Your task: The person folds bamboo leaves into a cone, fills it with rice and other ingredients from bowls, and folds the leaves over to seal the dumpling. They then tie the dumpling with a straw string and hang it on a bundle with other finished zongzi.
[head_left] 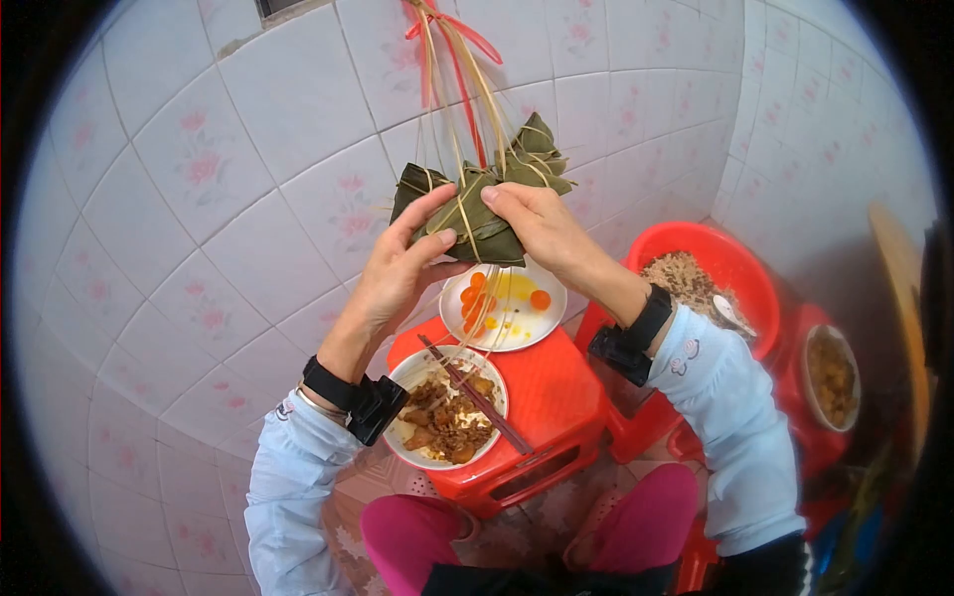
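Both hands grip a leaf-wrapped zongzi [482, 226] tied with pale straw strings, held up in front of the tiled wall. My left hand [402, 263] has its thumb and fingers closed on the zongzi's left side. On its right side, my right hand [542, 223] presses with the thumb on top; some of its fingers are hidden behind the leaves. Other wrapped zongzi [537, 144] hang right behind, close to my fingers. They dangle from straw strings [477, 74] knotted with a red ribbon [467, 35]. Loose string ends trail below the held zongzi.
Below stands a red plastic stool [552, 387] with a plate [532, 333] of orange egg yolks and a bowl [402, 372] of meat filling, chopsticks [477, 395] across it. To the right are a red basin [765, 288] of rice with a spoon and another bowl [817, 402] of food.
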`<act>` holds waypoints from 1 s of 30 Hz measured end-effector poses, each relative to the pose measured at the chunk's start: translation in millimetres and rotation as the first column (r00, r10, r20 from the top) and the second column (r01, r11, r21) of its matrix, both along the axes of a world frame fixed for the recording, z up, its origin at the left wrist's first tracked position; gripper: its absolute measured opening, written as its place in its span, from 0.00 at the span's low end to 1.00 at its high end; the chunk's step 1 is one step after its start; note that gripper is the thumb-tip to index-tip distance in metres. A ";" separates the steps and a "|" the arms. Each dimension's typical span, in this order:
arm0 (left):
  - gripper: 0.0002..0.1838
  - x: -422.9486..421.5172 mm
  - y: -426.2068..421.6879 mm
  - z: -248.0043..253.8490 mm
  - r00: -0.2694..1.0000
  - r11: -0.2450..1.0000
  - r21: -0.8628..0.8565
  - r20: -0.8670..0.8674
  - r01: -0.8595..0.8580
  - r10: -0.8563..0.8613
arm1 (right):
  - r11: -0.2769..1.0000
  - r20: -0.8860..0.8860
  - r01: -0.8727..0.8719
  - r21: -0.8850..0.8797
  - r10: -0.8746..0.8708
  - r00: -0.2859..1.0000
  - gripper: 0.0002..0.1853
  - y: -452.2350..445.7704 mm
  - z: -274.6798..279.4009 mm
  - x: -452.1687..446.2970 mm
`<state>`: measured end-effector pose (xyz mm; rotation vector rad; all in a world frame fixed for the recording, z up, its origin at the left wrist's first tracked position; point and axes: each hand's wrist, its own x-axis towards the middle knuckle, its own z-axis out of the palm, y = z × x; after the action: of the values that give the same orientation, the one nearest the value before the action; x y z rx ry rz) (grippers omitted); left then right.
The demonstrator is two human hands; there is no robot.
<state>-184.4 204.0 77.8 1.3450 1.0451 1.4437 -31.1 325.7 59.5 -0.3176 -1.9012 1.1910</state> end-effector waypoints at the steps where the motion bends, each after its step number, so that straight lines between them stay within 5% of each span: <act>1: 0.27 -3.3 0.5 -1.7 1.000 1.000 0.011 0.014 -0.022 0.022 | 0.991 0.064 -0.022 -0.135 0.031 0.997 0.20 -5.0 7.5 3.9; 2: 0.27 -9.9 1.7 -3.6 1.000 1.000 0.010 0.013 -0.025 0.025 | 0.963 0.122 -0.035 -0.268 0.070 0.990 0.19 -8.8 12.1 5.8; 4: 0.24 -27.8 5.5 -8.2 0.936 0.978 -0.012 0.292 0.209 -0.197 | 0.960 0.064 -0.096 -0.263 0.117 0.991 0.18 -13.3 10.4 4.3; 5: 0.24 -34.1 7.9 -10.9 0.937 0.979 -0.012 0.291 0.205 -0.193 | 0.955 0.006 -0.152 -0.254 0.159 0.987 0.18 -15.0 10.1 3.4; 8: 0.20 -50.5 11.9 -21.5 0.981 0.994 -0.071 0.182 0.078 -0.064 | 0.943 0.036 -0.176 -0.281 0.193 0.981 0.18 -14.4 -9.5 -9.0; 10: 0.23 -56.8 11.5 -20.4 0.954 0.980 -0.070 -0.250 -0.188 0.166 | 0.937 0.099 -0.152 -0.315 0.192 0.976 0.17 -9.3 -10.9 -7.9; 11: 0.23 -57.0 9.8 -22.1 0.954 0.980 -0.068 -0.251 -0.188 0.166 | 0.937 0.097 -0.152 -0.314 0.191 0.977 0.17 -7.4 -12.9 -9.3; 13: 0.28 -46.6 -0.5 -21.2 0.982 0.980 -0.075 0.035 -0.184 0.187 | 0.988 0.240 -0.132 -0.078 0.147 0.960 0.18 -4.7 -23.5 -11.9; 17: 0.29 -51.2 1.4 -26.3 0.979 0.978 -0.041 -0.005 -0.202 0.202 | 0.999 0.112 -0.025 0.031 0.021 0.993 0.20 -4.9 -43.2 -28.1; 19: 0.29 -45.3 0.8 -25.1 0.958 0.973 0.020 -0.172 -0.231 0.231 | 0.999 0.112 0.015 0.040 -0.019 0.993 0.21 -7.7 -45.0 -31.6; 24: 0.27 -51.5 11.0 -38.4 0.963 0.972 0.029 -0.127 -0.234 0.236 | 0.991 0.106 0.114 0.075 -0.121 0.987 0.21 -11.1 -43.8 -30.5; 27: 0.26 -48.9 10.7 -41.2 0.965 0.970 0.055 -0.107 -0.237 0.241 | 0.995 0.088 0.071 -0.066 -0.065 0.994 0.20 -12.7 -47.1 -31.4; 30: 0.24 -50.3 10.5 -40.0 0.960 0.962 0.046 -0.064 -0.270 0.273 | 0.991 0.033 0.087 0.099 -0.091 0.995 0.22 -8.0 -57.0 -29.6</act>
<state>-234.6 214.5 37.7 1.3241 1.2950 1.6319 -60.7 317.7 2.5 -0.3700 -1.9495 1.0362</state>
